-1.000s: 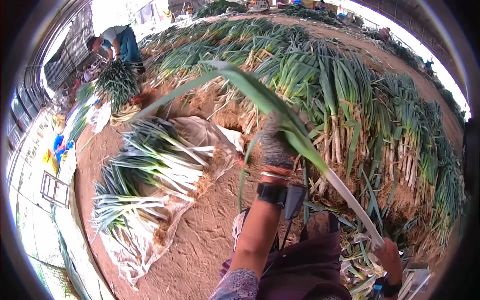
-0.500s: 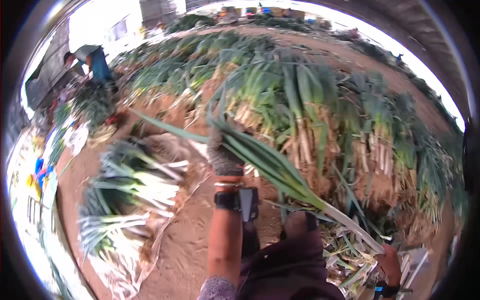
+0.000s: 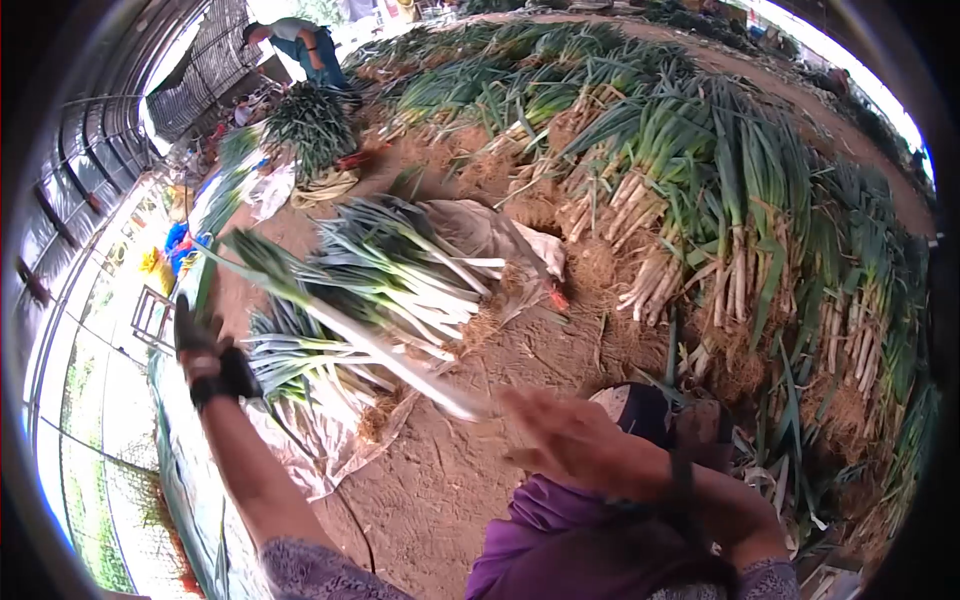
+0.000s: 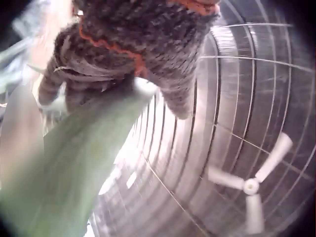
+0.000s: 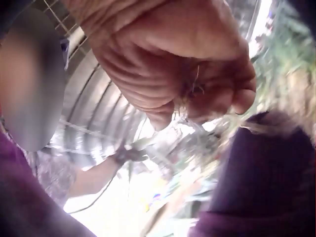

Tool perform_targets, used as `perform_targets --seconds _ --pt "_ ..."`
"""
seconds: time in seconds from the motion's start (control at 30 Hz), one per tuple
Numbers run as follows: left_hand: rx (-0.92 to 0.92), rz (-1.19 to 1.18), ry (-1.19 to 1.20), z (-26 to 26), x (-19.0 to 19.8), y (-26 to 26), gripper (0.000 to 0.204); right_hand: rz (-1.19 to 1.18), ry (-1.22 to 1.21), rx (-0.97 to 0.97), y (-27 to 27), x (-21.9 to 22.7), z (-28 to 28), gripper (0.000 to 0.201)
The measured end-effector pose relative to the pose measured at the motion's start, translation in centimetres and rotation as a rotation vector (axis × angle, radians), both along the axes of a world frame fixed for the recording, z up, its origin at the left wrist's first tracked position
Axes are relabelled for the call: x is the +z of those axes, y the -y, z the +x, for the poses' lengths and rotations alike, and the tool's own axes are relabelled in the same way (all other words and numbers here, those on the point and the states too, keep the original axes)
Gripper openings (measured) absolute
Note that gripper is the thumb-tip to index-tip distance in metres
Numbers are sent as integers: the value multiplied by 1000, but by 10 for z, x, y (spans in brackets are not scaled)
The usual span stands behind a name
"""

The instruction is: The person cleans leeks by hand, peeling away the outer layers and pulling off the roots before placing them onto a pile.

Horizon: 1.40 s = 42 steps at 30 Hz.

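One leek (image 3: 370,345) slants blurred above the pile of leeks (image 3: 400,265), its leaves toward the upper left. My gloved left hand (image 3: 200,345) is raised at the left with fingers spread, apart from that leek's white stem. In the left wrist view a broad green leaf (image 4: 74,158) passes close by the gloved hand (image 4: 133,49). The leek's white end lies near the fingertips of my bare right hand (image 3: 570,440); whether they touch cannot be told. In the right wrist view the right hand (image 5: 173,59) has loosely bent fingers and thin fibres at the palm, with no stem in it.
Leek bundles with roots (image 3: 740,200) stand in rows at the right and back. A pale sheet (image 3: 480,235) lies under the pile. A person (image 3: 300,45) bends over a dark green bundle (image 3: 310,125) at the back left. A mesh wall (image 3: 90,400) runs along the left.
The left hand has let go of the leaves and moved far left. The right hand has come from the lower right toward the middle. The leek has swung left over the pile.
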<state>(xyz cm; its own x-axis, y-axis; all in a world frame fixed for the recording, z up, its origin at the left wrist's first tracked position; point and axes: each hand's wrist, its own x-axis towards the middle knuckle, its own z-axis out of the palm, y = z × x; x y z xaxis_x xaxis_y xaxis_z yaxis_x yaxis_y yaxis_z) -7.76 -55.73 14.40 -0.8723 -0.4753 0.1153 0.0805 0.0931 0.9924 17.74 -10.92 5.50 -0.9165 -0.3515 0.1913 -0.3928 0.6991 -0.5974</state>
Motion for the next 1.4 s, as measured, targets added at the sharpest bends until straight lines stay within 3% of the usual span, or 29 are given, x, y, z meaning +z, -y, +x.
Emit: perform_targets --seconds 0.03,0.1,0.13,0.17,0.2,0.23,0.27,0.3,0.4,0.47,0.57,0.7,0.77,0.83,0.87,0.93,1.0,1.07,1.1,1.2,1.23,1.33,1.37,1.4 --pt "66 12 -46 12 -25 43 72 -38 -71 9 1 4 -6 53" --pt "245 57 11 52 -59 77 63 -96 -209 23 -3 8 -18 52" --pt "319 122 -4 65 -93 101 46 -128 -249 -35 -16 4 -19 50" --pt "287 116 106 82 -127 116 55 -157 -289 -98 -38 -2 -14 48" --pt "299 257 149 91 -171 135 48 -203 -161 -197 -62 -4 -4 46" --pt "347 473 204 109 -192 112 38 -248 -37 -304 -88 -6 9 44" --pt "-10 178 122 118 -244 130 24 -274 27 -478 -116 -16 25 42" --pt "-2 311 231 116 -297 137 23 -295 80 -678 -141 -27 46 40" --pt "-153 531 360 73 -320 20 21 109 17 -998 -200 -80 135 34" --pt "-328 640 381 35 -307 -68 21 172 338 -1128 -199 -90 193 31" --pt "-642 831 346 5 -261 -199 21 178 480 -1072 -199 -134 261 32" --pt "-1233 1060 265 18 -184 -364 23 64 598 -1055 -197 -152 263 29" --pt "-1292 380 -76 40 -143 -445 18 23 556 -1024 -205 -149 244 28" --pt "-1511 1135 247 86 -98 -513 12 -72 558 -978 -225 -146 215 30" --pt "-1600 1175 228 104 -94 -536 11 -115 491 -987 -234 -144 200 32" --pt "-1267 1118 402 148 -85 -564 11 -162 385 -987 -255 -146 169 34" --pt "-1200 1146 550 159 -109 -582 16 -174 296 -969 -283 -155 133 35" --pt "-1227 1177 742 146 -161 -583 15 -126 202 -1050 -311 -170 98 28" --pt "-1164 1126 702 150 -149 -588 12 -102 159 -1079 -323 -178 82 24" --pt "-1081 1025 574 158 -122 -601 10 -45 410 -1185 -363 -195 40 48" --pt "-1101 1033 533 153 -127 -600 11 110 472 -1133 -381 -231 28 57" --pt "-1118 1157 588 139 -140 -599 15 -67 385 -1409 -392 -272 -3 47" --pt "-1097 1153 637 137 -141 -600 14 -179 625 -1327 -400 -264 -12 63" --pt "-1075 1148 687 135 -141 -601 14 -134 610 -1351 -402 -267 -21 63"
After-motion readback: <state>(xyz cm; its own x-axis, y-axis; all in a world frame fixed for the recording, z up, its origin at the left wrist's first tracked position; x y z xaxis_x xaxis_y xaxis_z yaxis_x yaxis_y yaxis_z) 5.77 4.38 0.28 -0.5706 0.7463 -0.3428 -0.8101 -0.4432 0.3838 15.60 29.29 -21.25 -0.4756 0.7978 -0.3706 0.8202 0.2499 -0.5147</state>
